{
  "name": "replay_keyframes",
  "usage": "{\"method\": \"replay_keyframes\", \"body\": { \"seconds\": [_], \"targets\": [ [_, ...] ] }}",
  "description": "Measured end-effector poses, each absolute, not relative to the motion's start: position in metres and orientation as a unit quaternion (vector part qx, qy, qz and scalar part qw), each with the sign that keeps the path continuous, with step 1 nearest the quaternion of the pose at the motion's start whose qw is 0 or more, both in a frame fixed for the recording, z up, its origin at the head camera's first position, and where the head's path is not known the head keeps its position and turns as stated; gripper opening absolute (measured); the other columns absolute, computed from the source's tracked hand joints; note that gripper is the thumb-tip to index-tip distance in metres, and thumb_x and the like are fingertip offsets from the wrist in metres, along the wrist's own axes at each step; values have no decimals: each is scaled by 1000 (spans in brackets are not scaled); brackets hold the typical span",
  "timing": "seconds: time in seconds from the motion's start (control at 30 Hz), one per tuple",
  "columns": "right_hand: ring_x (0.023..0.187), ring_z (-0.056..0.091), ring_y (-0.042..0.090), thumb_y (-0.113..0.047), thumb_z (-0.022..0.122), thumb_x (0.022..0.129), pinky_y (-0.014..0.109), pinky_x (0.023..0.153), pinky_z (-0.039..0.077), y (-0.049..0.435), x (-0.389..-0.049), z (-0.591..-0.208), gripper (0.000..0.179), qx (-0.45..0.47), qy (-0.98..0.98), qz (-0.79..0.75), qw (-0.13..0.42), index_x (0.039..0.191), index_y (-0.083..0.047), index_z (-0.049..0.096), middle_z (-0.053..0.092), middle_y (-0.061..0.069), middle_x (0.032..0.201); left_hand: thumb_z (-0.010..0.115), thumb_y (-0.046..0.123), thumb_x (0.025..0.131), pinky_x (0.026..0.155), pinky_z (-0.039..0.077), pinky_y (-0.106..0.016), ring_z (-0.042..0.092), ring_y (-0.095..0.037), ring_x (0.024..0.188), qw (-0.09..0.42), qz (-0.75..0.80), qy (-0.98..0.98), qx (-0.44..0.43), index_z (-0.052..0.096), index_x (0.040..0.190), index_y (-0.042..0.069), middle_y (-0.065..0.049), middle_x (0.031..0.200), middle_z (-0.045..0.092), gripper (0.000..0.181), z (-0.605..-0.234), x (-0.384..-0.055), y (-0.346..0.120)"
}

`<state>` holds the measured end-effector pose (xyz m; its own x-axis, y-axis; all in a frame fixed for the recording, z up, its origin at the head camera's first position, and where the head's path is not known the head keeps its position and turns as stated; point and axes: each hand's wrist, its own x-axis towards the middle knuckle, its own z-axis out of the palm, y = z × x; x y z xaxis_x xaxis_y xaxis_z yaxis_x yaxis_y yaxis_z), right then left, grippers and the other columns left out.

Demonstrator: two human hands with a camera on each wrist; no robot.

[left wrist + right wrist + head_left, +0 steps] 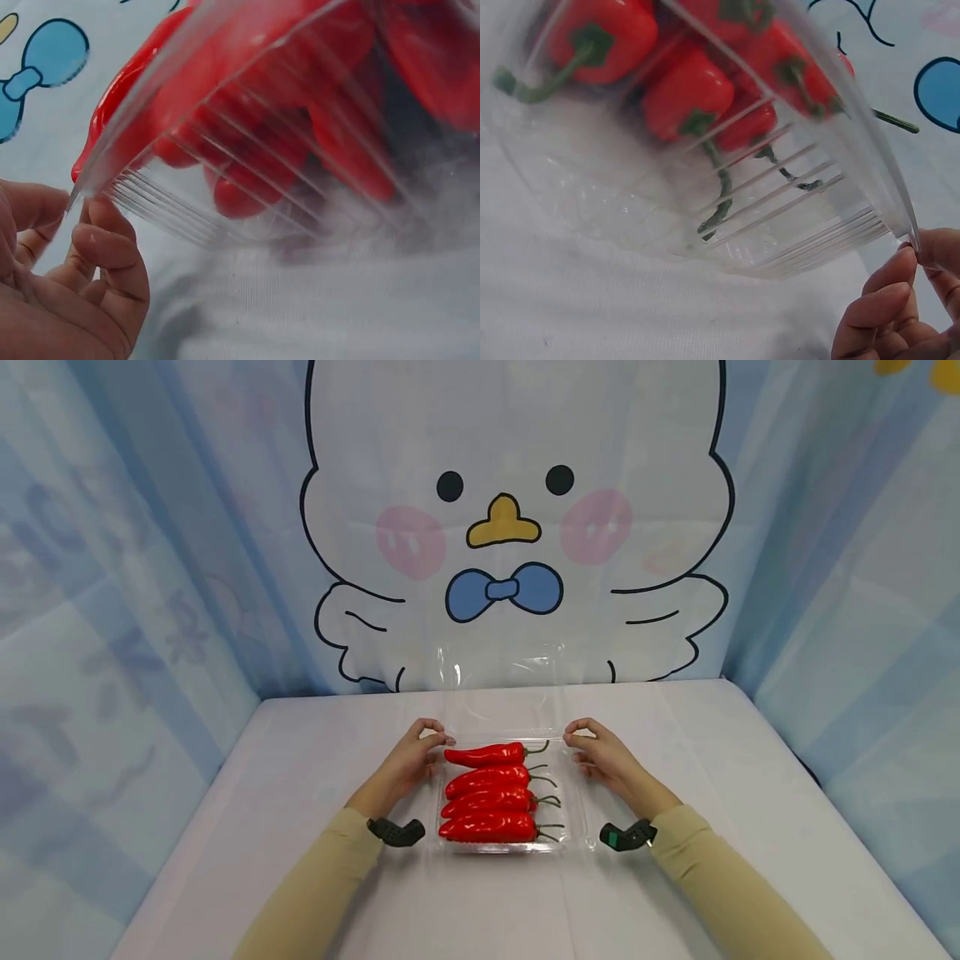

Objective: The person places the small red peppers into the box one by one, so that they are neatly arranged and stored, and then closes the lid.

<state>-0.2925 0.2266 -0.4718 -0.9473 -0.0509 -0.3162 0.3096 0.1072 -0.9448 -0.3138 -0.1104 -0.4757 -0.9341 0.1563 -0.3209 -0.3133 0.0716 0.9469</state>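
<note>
A clear plastic clamshell box [504,850] holds several red chili peppers [489,802], laid in a row with their green stems pointing right. Its transparent lid [501,712] stands raised at the back. At the far left corner, my left hand [408,764] pinches the rim between thumb and fingers. My right hand [611,760] pinches the far right corner likewise. Both wrist views show the ribbed side wall up close; in the left wrist view the fingertips [101,244] meet at the rim, and in the right wrist view so do the fingertips [889,296].
The box is over a white tabletop [300,777]. Behind it hangs a curtain [510,443] with a cartoon bird, and pale blue curtains [112,610] close off both sides. A dark band [396,833] is on each wrist.
</note>
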Motion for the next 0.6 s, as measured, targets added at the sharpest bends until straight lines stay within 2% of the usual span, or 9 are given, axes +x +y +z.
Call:
{"method": "replay_keyframes", "body": {
  "seconds": [0.13, 0.23, 0.43, 0.6],
  "targets": [
    [71, 54, 10, -20, 61, 105, 21, 56, 45, 226, -292, -475, 17, 64, 751, -647, 114, 119, -12, 54, 57, -1, 97, 55, 23, 107, 74, 48, -26, 62, -22, 101, 153, 677, 719, -35, 49, 120, 17, -16, 133, 64, 15, -478, -314, -113],
    [72, 53, 12, -20, 61, 105, 22, 55, 45, 226, -291, -477, 21, 35, 793, -603, 75, 120, -9, 54, 59, 4, 103, 55, 23, 107, 80, 49, -27, 63, -22, 106, 145, 681, 718, -14, 49, 119, 17, -16, 136, 63, 15, -480, -312, -116],
    [65, 55, 14, -15, 65, 102, 22, 53, 46, 226, -287, -478, 16, -39, 875, -480, -43, 114, -6, 60, 61, 19, 116, 44, 20, 109, 82, 51, -27, 63, -20, 102, 155, 709, 688, 21, 47, 119, 16, -16, 135, 60, 12, -481, -309, -121],
    [61, 54, 11, -12, 71, 98, 23, 59, 46, 225, -279, -480, 9, -86, 908, -384, -147, 104, -8, 67, 61, 16, 114, 36, 28, 111, 87, 54, -29, 63, -24, 108, 186, 745, 640, 38, 46, 117, 15, -12, 130, 59, 18, -481, -306, -126]
  ]
}}
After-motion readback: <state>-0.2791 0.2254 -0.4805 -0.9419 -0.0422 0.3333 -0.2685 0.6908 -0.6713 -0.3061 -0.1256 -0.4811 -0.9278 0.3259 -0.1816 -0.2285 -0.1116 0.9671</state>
